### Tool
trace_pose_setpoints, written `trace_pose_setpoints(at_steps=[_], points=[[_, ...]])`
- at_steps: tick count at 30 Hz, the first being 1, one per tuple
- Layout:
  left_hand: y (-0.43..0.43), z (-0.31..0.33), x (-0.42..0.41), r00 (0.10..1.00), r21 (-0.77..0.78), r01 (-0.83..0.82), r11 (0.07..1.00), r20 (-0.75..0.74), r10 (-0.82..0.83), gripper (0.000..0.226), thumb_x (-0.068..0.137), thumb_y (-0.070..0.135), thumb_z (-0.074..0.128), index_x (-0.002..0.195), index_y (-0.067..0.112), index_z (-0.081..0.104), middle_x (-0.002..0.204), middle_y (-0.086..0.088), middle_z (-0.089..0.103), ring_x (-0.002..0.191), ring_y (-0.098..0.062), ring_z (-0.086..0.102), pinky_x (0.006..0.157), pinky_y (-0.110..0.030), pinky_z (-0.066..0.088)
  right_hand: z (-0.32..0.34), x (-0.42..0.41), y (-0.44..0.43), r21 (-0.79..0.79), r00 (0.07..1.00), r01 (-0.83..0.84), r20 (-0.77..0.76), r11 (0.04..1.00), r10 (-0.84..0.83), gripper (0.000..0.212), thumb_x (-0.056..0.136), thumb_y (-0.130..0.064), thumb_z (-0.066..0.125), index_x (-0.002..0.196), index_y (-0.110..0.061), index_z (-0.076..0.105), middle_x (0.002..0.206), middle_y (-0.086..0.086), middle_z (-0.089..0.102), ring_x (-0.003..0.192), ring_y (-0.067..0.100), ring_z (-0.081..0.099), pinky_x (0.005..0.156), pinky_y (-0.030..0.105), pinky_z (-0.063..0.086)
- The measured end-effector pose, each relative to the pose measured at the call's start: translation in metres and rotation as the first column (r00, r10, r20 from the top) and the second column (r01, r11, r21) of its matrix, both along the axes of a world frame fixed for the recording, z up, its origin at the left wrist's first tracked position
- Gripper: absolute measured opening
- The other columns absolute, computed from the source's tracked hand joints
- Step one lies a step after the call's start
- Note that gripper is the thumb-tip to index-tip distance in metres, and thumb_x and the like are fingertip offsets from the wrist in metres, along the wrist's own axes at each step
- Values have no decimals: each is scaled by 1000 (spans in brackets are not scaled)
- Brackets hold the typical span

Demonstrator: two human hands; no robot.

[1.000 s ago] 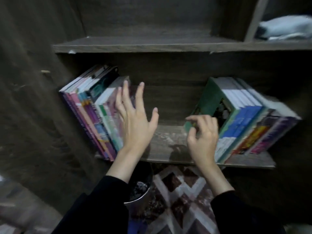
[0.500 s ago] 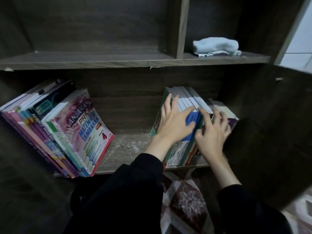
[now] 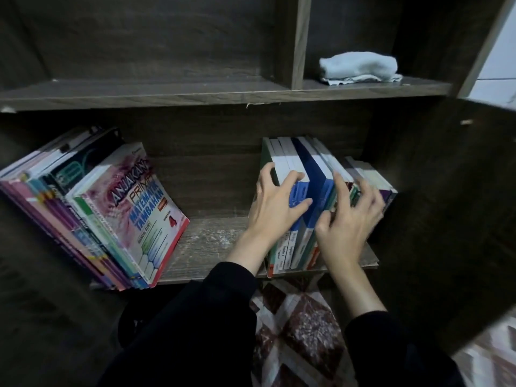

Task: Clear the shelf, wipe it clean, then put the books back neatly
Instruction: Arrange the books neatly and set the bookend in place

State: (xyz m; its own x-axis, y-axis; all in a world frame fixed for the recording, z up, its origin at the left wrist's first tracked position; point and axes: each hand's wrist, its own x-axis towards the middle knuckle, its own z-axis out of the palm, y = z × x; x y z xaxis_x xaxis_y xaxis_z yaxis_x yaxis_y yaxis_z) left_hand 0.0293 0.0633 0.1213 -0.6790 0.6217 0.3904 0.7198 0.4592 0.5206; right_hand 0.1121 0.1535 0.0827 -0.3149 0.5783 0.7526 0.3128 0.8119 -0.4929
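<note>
A dark wooden shelf point(image 3: 212, 244) holds two groups of books. The left stack point(image 3: 92, 216) leans to the left, with a pink maths book at its front. The right group point(image 3: 310, 196) stands near the cabinet's right wall, blue and white spines facing me. My left hand point(image 3: 275, 208) grips the left books of this group, thumb on the green cover and fingers over the blue spines. My right hand point(image 3: 346, 219) has its fingers curled into the right books of the same group. A folded pale cloth point(image 3: 360, 67) lies on the upper shelf at the right.
The bare board between the two groups looks dusty. An upright divider point(image 3: 300, 40) splits the upper shelf. The cabinet's right wall point(image 3: 446, 191) stands close to my right hand. Patterned floor tiles point(image 3: 301, 328) show below the shelf.
The view swung right and both hands left the middle of the shelf for the right group. My fingers now dig in between these books, and the group stands more upright.
</note>
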Motion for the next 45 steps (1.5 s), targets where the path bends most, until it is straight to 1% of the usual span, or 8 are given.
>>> trace_pose_setpoints(at_steps=[3,8,20,27,29,36,40,45], points=[[1,3,3,994,53,-85,995,-57,88,40,87,48,62,117,25,50,140,-6,21,109,-31,53,79,-43,52,-32,0,-23,-96,943,-312,-148,945,297,67,83,0,50,145,-17,31,121,-7,39,110,1,37,97,11,31],[-6,3,2,984,131,-155,979,-65,164,26,88,30,64,108,20,50,134,-4,30,80,-27,60,73,-38,50,-88,-18,-34,-483,754,-541,83,688,651,106,87,-23,68,145,-44,-19,153,-19,11,140,5,24,112,28,25],[-67,13,-28,933,121,-337,934,175,314,64,88,24,63,146,33,36,159,-12,9,130,-25,41,111,-38,26,-116,-61,-69,-469,725,-417,344,778,596,123,79,-32,76,128,-59,-33,141,13,48,113,31,59,92,43,48],[-105,16,-52,901,128,-418,899,179,394,59,87,23,63,142,30,42,159,-5,15,128,-15,37,97,-18,32,-115,-88,-110,-476,687,-428,381,768,619,116,81,-36,72,132,-53,-30,144,12,45,110,33,60,88,39,46],[-119,18,-59,893,119,-439,891,174,416,59,86,23,64,141,29,44,159,-3,16,134,-21,34,105,-28,31,-114,-98,-129,-494,679,-445,357,747,641,115,82,-35,72,132,-53,-30,145,13,44,109,34,60,89,39,46],[-175,26,-82,843,40,-537,843,8,537,62,84,23,66,142,29,44,159,-1,17,136,-25,34,109,-34,26,-107,-144,-208,-617,592,-514,247,596,767,110,84,-29,71,132,-46,-27,148,17,38,118,38,53,94,42,43],[-198,22,-100,816,37,-576,817,-44,577,57,83,26,66,138,21,51,155,-9,27,128,-29,47,106,-39,38,-109,-157,-214,-545,543,-538,360,643,759,112,82,-43,69,131,-46,-31,149,23,30,123,38,48,97,44,41],[-198,21,-100,704,-163,-671,724,-448,552,46,90,38,52,131,17,54,131,-13,52,115,-37,46,71,-37,38,-124,-162,-195,-581,421,-609,339,540,841,131,72,-36,81,127,-59,-36,156,20,11,135,38,34,103,52,39]])
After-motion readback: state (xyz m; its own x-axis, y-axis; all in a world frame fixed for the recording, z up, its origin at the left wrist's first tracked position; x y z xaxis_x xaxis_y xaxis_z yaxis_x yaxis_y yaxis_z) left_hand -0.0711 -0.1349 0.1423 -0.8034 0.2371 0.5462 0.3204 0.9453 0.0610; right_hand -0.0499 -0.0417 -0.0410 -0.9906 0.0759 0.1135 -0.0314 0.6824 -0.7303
